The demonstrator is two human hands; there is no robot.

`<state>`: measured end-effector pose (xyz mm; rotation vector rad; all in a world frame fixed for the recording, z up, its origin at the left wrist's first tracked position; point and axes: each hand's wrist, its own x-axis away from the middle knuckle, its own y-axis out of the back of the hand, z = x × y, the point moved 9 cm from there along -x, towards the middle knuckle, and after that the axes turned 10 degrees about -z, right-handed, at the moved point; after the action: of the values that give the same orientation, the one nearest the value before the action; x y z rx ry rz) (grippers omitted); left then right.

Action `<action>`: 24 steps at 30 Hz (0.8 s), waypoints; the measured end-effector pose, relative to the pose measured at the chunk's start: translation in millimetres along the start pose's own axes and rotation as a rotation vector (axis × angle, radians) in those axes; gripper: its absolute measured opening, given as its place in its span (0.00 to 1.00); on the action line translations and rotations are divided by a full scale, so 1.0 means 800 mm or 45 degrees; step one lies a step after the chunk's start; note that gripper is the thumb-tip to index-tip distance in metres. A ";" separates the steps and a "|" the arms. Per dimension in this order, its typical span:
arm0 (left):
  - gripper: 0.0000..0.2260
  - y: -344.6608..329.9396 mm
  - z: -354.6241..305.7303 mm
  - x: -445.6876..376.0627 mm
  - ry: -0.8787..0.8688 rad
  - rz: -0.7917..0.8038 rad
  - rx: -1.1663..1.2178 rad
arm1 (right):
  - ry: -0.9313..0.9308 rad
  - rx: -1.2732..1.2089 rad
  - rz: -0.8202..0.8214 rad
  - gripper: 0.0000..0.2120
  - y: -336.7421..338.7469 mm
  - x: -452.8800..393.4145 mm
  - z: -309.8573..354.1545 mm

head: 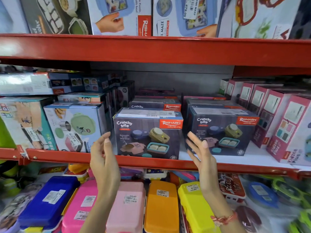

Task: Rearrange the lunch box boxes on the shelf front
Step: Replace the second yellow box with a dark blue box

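Red metal shelf (151, 161) carries two Crunchy Bite boxes (148, 137) at its front; left hand (102, 158) and right hand (202, 157) hover open, empty.

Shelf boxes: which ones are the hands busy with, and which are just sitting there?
Part of the job:
left Crunchy Bite box
right Crunchy Bite box
left hand, open
right hand, open

Just lying about:
pink boxes
green lunch box carton
yellow lunch box
orange lunch box

Top-shelf boxes (121, 15) cropped by frame edge — rear stacks (156, 94) half hidden.
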<state>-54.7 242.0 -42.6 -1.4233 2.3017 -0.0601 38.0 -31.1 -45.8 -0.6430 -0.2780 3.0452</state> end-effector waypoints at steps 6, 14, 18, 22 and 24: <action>0.12 -0.083 -0.047 0.076 -0.103 0.270 0.158 | 0.073 -0.014 -0.199 0.34 0.080 -0.015 0.011; 0.12 -0.176 -0.031 0.157 -0.003 0.509 0.122 | 0.126 0.025 -0.343 0.20 0.176 -0.043 0.013; 0.18 -0.207 -0.001 0.182 0.064 0.578 -0.010 | 0.159 0.107 -0.444 0.20 0.212 -0.057 0.008; 0.35 -0.229 0.014 0.190 0.206 0.614 -0.035 | 0.098 0.249 -0.350 0.24 0.219 -0.077 0.003; 0.41 -0.239 0.017 0.192 0.256 0.661 -0.030 | 0.060 0.245 -0.254 0.26 0.214 -0.083 0.001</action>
<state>53.2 22.4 -57.1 -0.8201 2.7733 -0.0208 101.7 -202.8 -49.1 -0.6310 -0.0429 2.8166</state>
